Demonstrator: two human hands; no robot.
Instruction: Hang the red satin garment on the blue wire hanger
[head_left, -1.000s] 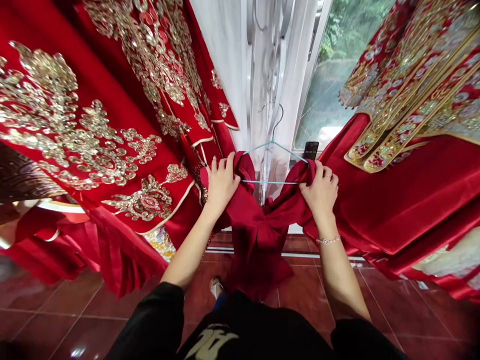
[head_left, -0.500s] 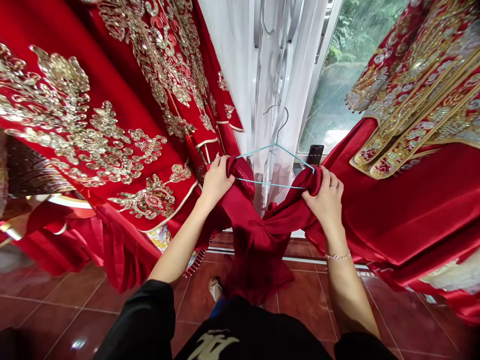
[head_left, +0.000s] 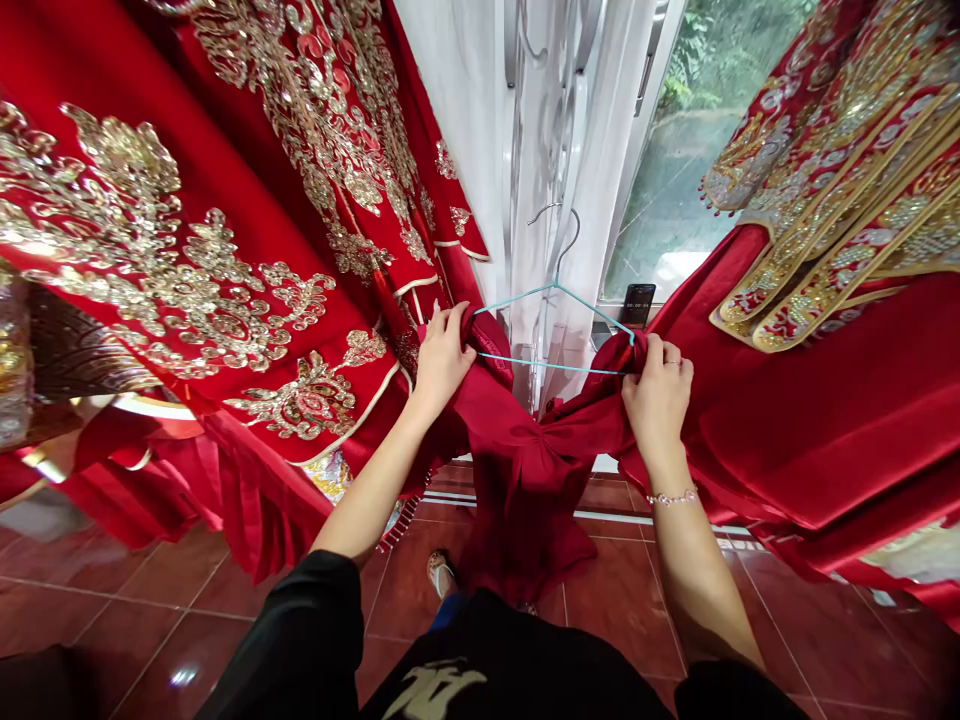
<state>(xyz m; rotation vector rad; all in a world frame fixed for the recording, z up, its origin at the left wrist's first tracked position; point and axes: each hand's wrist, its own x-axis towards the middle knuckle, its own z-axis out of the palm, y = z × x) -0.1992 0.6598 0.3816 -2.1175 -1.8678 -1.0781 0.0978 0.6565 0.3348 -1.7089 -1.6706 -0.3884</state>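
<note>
My left hand (head_left: 442,365) grips a fold of a dark red satin garment (head_left: 525,470) at the left end of a thin teal wire hanger (head_left: 555,320). My right hand (head_left: 658,395) holds the same garment at the hanger's right shoulder, with the cloth bunched over the wire. The hanger's hook rises in front of a white sheer curtain (head_left: 562,200). The middle of the garment droops between my hands toward the floor. Both bracelet and ring show on my right arm.
Red robes with gold embroidery (head_left: 187,270) hang close on the left, and another (head_left: 840,330) hangs on the right. A phone (head_left: 638,305) stands by the window (head_left: 675,170). Below lie glossy red-brown floor tiles (head_left: 172,620) and my sandalled foot (head_left: 441,573).
My right hand has moved rightward, carrying the cloth farther along the hanger's right arm. The view has shifted slightly, and my left hand stays at the hanger's left end.
</note>
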